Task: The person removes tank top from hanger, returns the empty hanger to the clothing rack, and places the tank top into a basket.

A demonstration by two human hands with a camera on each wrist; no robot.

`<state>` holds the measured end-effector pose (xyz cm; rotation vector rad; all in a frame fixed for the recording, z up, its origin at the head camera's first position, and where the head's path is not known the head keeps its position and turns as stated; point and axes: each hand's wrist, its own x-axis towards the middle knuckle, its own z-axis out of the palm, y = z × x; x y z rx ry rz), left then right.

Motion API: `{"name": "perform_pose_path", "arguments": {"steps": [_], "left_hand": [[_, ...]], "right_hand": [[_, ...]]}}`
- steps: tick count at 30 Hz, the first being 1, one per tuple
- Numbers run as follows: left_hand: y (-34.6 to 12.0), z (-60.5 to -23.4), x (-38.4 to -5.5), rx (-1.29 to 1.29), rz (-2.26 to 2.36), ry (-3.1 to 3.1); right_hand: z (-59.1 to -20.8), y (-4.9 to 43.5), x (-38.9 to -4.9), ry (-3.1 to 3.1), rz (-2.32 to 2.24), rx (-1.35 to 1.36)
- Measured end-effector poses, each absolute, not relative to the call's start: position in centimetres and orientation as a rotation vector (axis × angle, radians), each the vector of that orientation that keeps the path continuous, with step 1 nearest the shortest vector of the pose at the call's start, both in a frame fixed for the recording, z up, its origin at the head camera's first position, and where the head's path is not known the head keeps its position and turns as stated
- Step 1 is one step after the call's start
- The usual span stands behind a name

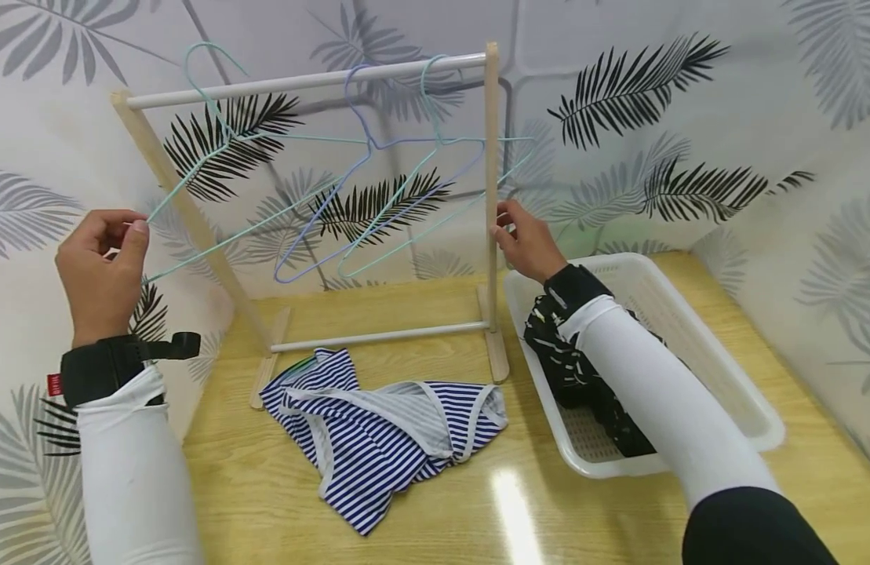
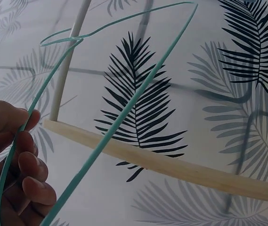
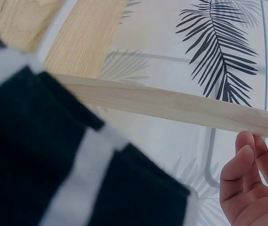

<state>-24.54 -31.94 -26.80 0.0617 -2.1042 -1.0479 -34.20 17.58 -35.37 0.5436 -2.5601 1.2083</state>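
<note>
My left hand (image 1: pixel 103 271) pinches one end of a mint-green hanger (image 1: pixel 194 169) between thumb and fingers, out beyond the left post of a drying rack. The hanger's neck crosses the rack's white rail (image 1: pixel 307 85). Close by in the left wrist view, the same hanger (image 2: pixel 124 117) spreads from the fingers (image 2: pixel 32 165). At the other side, my right hand (image 1: pixel 529 243) grips the rack's right wooden post (image 1: pixel 491 157). Between the posts hang a blue hanger (image 1: pixel 322 212) and a second mint-green hanger (image 1: pixel 399 188), both hooked on the rail.
A striped blue-and-white garment (image 1: pixel 378 439) lies crumpled on the wooden table (image 1: pixel 449 518) before the rack. To the right stands a white basket (image 1: pixel 731 392) holding dark patterned cloth (image 1: pixel 576 377), under my right forearm. Leaf-patterned covering (image 1: pixel 759 235) closes in the back and sides.
</note>
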Motion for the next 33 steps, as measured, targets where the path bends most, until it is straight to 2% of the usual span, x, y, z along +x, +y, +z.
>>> {"name": "perform_pose_path", "arguments": {"steps": [17,33], "left_hand": [[-30.1,-29.5,-26.2,-0.056,-1.094,-2.229],[-30.2,-30.0,-26.1,-0.048,-0.960,-2.333]], "right_hand": [[-35.5,17.7,-34.0,-2.552,1.215,0.558],[-35.4,17.7,-34.1,-2.565,1.206,0.552]]}}
